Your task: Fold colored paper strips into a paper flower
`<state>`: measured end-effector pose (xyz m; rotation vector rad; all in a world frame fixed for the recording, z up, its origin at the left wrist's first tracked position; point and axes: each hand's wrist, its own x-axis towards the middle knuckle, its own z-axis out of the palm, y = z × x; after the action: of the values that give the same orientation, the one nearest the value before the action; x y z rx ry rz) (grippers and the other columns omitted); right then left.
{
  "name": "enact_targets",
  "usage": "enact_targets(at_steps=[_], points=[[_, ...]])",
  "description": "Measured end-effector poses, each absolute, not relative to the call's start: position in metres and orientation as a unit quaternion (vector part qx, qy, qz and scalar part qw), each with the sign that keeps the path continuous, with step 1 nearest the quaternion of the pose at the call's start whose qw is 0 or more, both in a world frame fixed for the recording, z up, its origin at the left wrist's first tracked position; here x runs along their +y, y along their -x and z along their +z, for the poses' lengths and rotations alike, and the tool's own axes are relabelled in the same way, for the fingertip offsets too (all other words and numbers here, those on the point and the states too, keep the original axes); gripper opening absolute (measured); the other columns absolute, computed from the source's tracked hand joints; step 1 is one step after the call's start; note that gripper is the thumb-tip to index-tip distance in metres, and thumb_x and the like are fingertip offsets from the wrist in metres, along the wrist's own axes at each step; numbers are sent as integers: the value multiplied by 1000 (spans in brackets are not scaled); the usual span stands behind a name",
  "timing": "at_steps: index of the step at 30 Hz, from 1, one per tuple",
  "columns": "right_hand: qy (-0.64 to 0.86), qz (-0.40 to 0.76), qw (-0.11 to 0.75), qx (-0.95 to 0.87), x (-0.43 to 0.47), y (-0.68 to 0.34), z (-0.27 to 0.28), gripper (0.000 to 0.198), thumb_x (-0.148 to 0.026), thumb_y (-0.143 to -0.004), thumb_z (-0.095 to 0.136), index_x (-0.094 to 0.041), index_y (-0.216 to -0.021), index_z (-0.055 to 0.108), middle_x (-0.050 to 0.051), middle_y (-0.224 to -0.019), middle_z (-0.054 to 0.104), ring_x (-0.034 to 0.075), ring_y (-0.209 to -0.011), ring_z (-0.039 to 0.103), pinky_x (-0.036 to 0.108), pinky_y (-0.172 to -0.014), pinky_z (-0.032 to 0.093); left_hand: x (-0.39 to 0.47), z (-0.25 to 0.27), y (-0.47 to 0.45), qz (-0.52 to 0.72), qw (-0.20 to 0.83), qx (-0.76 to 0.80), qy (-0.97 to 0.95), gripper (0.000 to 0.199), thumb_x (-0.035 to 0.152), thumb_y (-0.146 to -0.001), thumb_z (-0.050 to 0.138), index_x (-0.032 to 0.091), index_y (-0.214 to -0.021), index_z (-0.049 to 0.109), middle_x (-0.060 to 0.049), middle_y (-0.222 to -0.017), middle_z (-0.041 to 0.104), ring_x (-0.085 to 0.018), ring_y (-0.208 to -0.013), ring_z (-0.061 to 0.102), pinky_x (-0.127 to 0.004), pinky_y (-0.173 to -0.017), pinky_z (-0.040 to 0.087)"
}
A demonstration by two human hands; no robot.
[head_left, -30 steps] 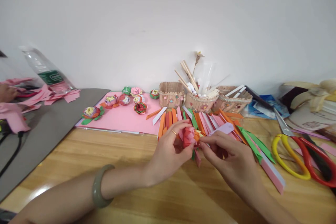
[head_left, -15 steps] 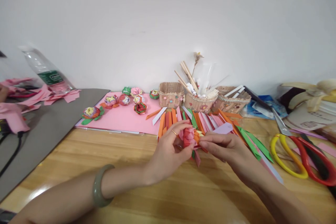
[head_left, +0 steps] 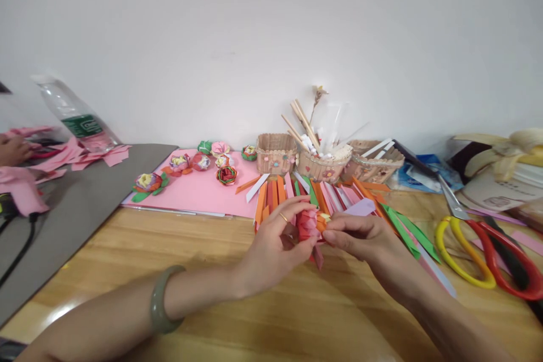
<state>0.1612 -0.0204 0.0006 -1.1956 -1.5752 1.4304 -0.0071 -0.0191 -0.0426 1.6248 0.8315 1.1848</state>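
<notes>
A folded paper flower point(head_left: 309, 223) with pink and red outer petals and an orange and yellow centre is held between my two hands above the table. My left hand point(head_left: 274, 243), with a ring on one finger, is closed round its pink side. The fingertips of my right hand point(head_left: 360, 237) pinch the orange petals at its right end. Just behind lie folded paper strips point(head_left: 275, 189) in orange, white, pink, purple and green, partly covered by my hands. Green strips point(head_left: 405, 232) lie beyond my right hand.
Several finished paper flowers point(head_left: 227, 175) rest on a pink sheet point(head_left: 199, 198). Three small baskets point(head_left: 278, 153) stand along the wall, the middle one holding sticks. Scissors point(head_left: 466, 254) lie at right. On the left are a plastic bottle point(head_left: 85, 124), a pink glue gun point(head_left: 21, 186) and another person's hand point(head_left: 14, 150).
The flower has turned slightly in my hands, and my left fingers have shifted a little on it. At far left, the other person's hand has come further into view.
</notes>
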Motion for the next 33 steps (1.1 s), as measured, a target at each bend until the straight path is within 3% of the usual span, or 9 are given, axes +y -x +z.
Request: enact_targets(at_steps=[4,15,21,26,29,33], points=[[462,539,337,-618,-22,-160,6,24,-35,-75,60,-19,-57,64,-3,-57,55,10,-56,49,22,-57,39,-19,-42,7,489,467,337,-655,34,18,-78,55,25,-111,52,-6,-129,43,-20,-113,48,-30,-85,47],[499,469,330,-649,-22,-162,-2,23,-34,-75,61,-18,-60,67,1,-65,61,14,-64,53,26,-64,41,-21,-37,9,463,451,354,-676,35,16,-77,54,22,-112,53,-9,-131,41,-21,-114,47,-30,-84,48],[511,463,335,-643,-20,-160,-2,21,-33,-71,63,-17,-57,67,1,-61,59,13,-60,52,25,-60,39,-20,-39,9,451,422,361,-699,40,16,-77,54,22,-116,51,-8,-133,40,-20,-113,49,-35,-94,42],[512,410,364,-662,-19,-159,-3,21,-40,-64,68,-20,-57,68,-1,-60,50,13,-59,48,26,-58,40,-20,-36,10,440,402,362,-717,49,15,-73,57,22,-121,49,-9,-135,41,-22,-122,41,-39,-102,33],[511,382,390,-664,-19,-159,-4,23,-44,-60,71,-22,-54,68,2,-74,50,17,-76,52,30,-71,43,-20,-35,11,429,414,361,-717,54,16,-73,58,22,-125,46,-8,-137,39,-22,-125,37,-39,-105,30],[507,359,392,-679,-20,-159,-4,24,-45,-63,70,-22,-54,68,6,-105,51,26,-107,46,37,-93,35,-21,-36,11,424,449,357,-701,54,18,-74,58,21,-126,45,-9,-140,34,-23,-127,34,-39,-104,31]])
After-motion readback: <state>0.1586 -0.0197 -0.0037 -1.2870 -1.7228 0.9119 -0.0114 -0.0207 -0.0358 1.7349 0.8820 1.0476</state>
